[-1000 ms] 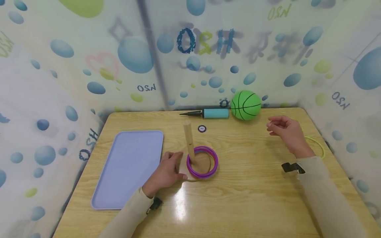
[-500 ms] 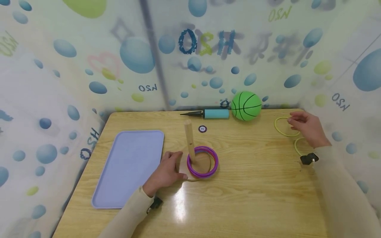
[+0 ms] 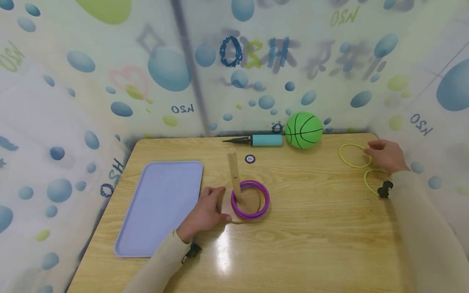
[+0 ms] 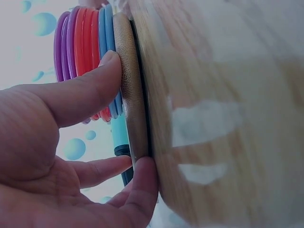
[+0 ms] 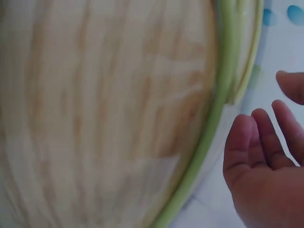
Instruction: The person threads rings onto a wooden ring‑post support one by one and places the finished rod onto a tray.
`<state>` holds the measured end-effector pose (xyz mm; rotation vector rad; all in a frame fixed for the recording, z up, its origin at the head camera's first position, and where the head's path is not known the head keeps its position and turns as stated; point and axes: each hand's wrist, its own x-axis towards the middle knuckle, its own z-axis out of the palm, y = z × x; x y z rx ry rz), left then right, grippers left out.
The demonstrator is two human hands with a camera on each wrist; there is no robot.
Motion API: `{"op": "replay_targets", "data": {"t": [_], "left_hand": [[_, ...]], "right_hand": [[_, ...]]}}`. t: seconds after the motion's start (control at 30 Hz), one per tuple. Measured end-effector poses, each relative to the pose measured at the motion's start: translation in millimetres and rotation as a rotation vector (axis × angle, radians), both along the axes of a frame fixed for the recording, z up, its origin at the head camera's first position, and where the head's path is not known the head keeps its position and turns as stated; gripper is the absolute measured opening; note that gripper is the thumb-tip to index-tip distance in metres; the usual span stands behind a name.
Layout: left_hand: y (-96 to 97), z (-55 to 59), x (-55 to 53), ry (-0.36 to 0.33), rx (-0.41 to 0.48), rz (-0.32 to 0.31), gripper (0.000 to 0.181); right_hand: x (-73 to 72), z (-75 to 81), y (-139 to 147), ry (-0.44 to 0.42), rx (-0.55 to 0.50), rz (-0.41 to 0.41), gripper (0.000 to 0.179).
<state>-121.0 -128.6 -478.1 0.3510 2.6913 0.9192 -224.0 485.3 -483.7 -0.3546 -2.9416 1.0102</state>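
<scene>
My left hand point(image 3: 205, 211) holds the edge of a round wooden base point(image 4: 133, 85) with thumb and fingers spread along its rim. A wooden post point(image 3: 234, 173) rises from this base. Around the post lies a stack of rings; the left wrist view shows purple rings point(image 4: 64, 42), red rings point(image 4: 85, 42) and blue rings point(image 4: 109, 38). At the table's right side my right hand point(image 3: 386, 156) is by the back yellow ring point(image 3: 340, 154), fingertips at its right edge. A front yellow ring point(image 3: 364, 179) lies partly under that wrist. The right wrist view shows a gap between thumb and fingers.
A lilac tray point(image 3: 161, 207) lies left of the base, close to my left forearm. Along the back edge are a blue hand pump point(image 3: 266, 140) and a green ball point(image 3: 303, 130). A small dark disc point(image 3: 250, 158) lies behind the post. Patterned walls enclose the table.
My right hand has moved right and come down beside the yellow rings, after hanging above the table. The back yellow ring has come into sight. My left hand stays at the base.
</scene>
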Motion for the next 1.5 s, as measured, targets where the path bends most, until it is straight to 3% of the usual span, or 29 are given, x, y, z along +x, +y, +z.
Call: {"op": "replay_targets", "data": {"t": [0.53,0.73,0.9,1.07,1.17,1.27,1.37,1.5], "left_hand": [[-1.6,0.4,0.1,0.011,0.001,-0.002,0.097],[-0.6,-1.6,0.1,0.004,0.002,-0.005,0.098],[0.2,-1.6,-0.2,0.003,-0.006,-0.002,0.098],[0.3,-1.5,-1.1,0.003,-0.016,0.007,0.099],[0.1,-1.4,-1.0,-0.006,-0.012,0.011,0.098],[0.2,-1.2,-0.2,0.004,-0.009,0.006,0.098],[0.2,-0.9,0.2,0.014,-0.006,0.002,0.097],[-0.2,-0.5,0.7,0.02,-0.001,0.002,0.097]], "right_hand": [[-0.8,-2.3,3,-0.065,0.104,-0.045,0.052],[-0.8,-2.3,3,-0.098,0.096,-0.078,0.055],[-2.1,-0.9,4,-0.128,-0.034,-0.057,0.057],[-0.8,0.1,1,-0.144,-0.298,-0.042,0.057],[2.8,3.9,-3,-0.147,-0.482,-0.055,0.036],[7.7,11.8,-7,-0.152,-0.6,-0.057,0.01],[12.8,19.6,-13,-0.147,-0.664,-0.048,0.03],[19.7,28.3,-21,-0.127,-0.726,-0.03,0.032]]}}
